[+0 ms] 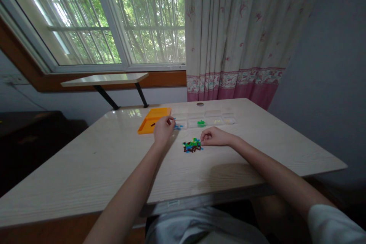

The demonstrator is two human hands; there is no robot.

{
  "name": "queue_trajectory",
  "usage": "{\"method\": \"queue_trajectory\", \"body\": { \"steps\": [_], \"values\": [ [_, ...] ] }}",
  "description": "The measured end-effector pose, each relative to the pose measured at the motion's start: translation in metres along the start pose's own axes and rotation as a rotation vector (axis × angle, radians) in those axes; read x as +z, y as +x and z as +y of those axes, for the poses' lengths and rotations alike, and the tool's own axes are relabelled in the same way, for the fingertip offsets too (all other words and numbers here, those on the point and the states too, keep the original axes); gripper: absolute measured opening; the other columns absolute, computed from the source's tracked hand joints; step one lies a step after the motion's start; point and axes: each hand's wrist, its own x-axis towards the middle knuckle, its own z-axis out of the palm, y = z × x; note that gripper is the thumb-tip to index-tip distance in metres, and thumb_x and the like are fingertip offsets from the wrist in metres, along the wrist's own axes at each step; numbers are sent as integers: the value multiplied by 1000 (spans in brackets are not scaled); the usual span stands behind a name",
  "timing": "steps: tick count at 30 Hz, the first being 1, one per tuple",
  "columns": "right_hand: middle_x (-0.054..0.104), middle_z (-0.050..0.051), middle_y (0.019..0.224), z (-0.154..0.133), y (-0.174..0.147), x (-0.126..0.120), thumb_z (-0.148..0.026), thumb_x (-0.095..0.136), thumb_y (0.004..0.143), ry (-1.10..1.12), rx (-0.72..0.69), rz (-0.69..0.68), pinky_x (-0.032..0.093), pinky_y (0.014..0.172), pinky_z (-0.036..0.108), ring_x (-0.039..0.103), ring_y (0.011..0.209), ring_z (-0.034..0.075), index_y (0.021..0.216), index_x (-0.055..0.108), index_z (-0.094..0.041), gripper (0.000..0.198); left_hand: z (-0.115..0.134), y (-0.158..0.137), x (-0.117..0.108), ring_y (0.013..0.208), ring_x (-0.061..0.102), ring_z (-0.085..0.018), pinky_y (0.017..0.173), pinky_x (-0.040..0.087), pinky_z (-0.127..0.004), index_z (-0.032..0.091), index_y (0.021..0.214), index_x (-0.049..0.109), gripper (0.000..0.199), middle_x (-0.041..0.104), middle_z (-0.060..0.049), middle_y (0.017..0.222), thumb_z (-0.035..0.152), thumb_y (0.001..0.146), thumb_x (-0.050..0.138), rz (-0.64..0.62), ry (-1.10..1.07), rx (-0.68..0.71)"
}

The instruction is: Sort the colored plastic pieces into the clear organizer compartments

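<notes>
My left hand [163, 129] is closed in a pinch over the left end of a row of clear plastic boxes [194, 122]. A small blue piece [174, 119] shows at its fingertips, above more blue pieces [178, 126] in the leftmost box. My right hand [214, 136] has its fingers curled at the right edge of a mixed pile of small pieces [191, 145], in brown, green, blue and yellow. Whatever its fingertips pinch is hidden. Green pieces [201, 123] lie in a middle box, and pale yellow ones [217, 121] are further right.
An open orange case [156, 112] with a dark brown piece [153, 124] in it lies just left of my left hand. A raised shelf [105, 79] on black legs stands at the table's back left. Behind the table [114, 167] are a barred window and a curtain [234, 38].
</notes>
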Motion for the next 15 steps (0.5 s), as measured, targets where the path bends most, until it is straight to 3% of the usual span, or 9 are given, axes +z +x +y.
{"method": "queue_trajectory", "body": {
  "steps": [4, 8, 15],
  "values": [
    [54, -2, 60, 2, 0, 0, -35, 63, 69, -23, -16, 9, 33, 49, 17, 44, 51, 6, 78, 62, -11, 25, -10, 1, 2, 64, 54, -15, 56, 33, -24, 17, 85, 64, 21, 60, -6, 71, 31, 77, 51, -46, 34, -35],
    [55, -1, 60, 5, 2, -1, -38, 62, 70, -68, -18, 19, 33, 50, 17, 43, 52, 6, 78, 62, -11, 28, -7, 0, 4, 67, 56, -16, 60, 37, -25, 16, 92, 64, 26, 63, -7, 75, 30, 80, 46, -94, 19, 27],
    [60, 1, 65, 8, 3, -3, -40, 58, 74, -106, -10, 14, 34, 51, 18, 47, 55, 8, 79, 62, -12, 29, 15, -12, 11, 74, 56, -16, 71, 41, -26, 18, 86, 65, 22, 63, -4, 80, 27, 80, 46, -307, -41, 377]
  ]
}}
